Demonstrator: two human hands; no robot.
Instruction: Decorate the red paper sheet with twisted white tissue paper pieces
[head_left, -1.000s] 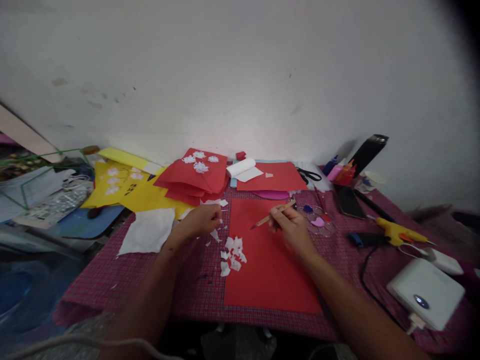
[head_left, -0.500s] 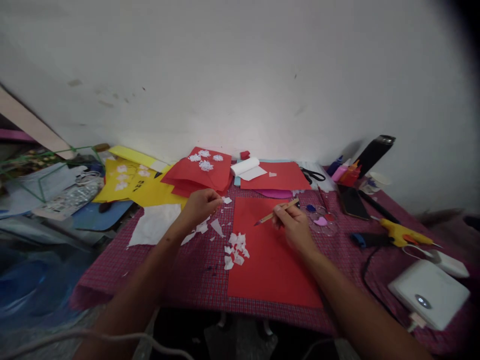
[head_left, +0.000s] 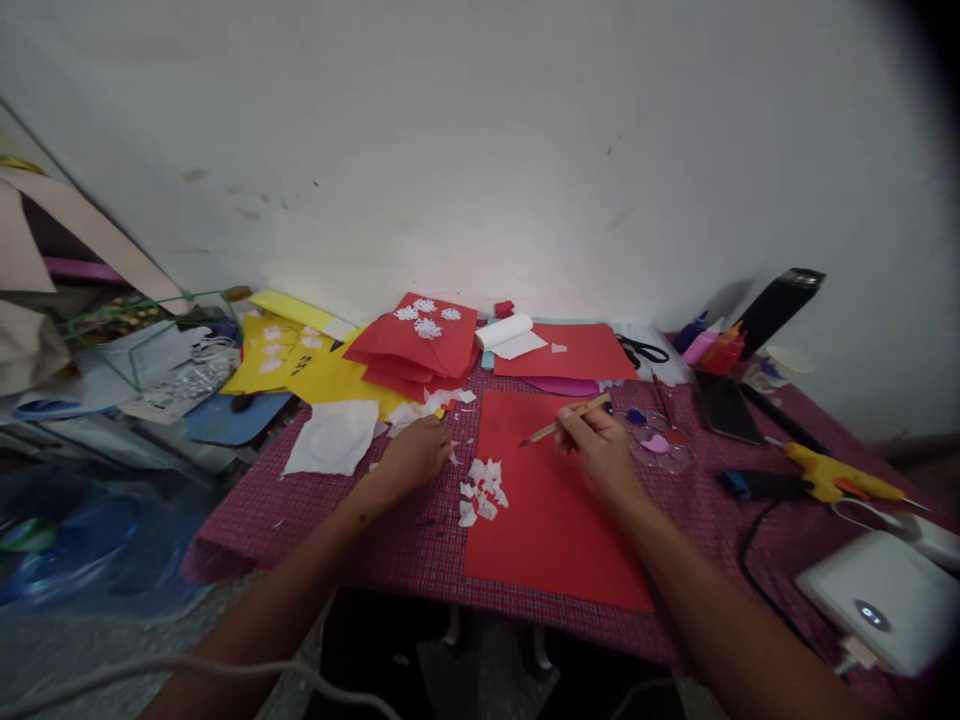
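My right hand [head_left: 596,440] holds a slim wooden-handled paintbrush [head_left: 542,433] above the red sheet [head_left: 559,540], its dark reddish tip pointing left. My left hand [head_left: 418,452] is down at the tablecloth, left of the sheet, with its fingers curled together. A small white scrap shows at its fingertips; whether it is gripped I cannot tell. Small torn white paper pieces [head_left: 484,490] lie in a cluster across the sheet's left edge. More torn paper [head_left: 435,402] lies just beyond my left hand, and a larger white paper piece [head_left: 334,437] rests to its left.
Red cards with white flowers [head_left: 427,328] and a white paper roll [head_left: 504,331] lie at the back. On the right are a clear paint palette [head_left: 660,455], paint bottles [head_left: 724,350], a black flask [head_left: 784,308], a phone [head_left: 727,408], a yellow glue gun [head_left: 840,472] and a white box-shaped device [head_left: 885,600].
My left hand has come down and nearer, from the back scraps to the cloth beside the sheet. My right hand still holds the brush over the sheet. The view has shifted slightly left.
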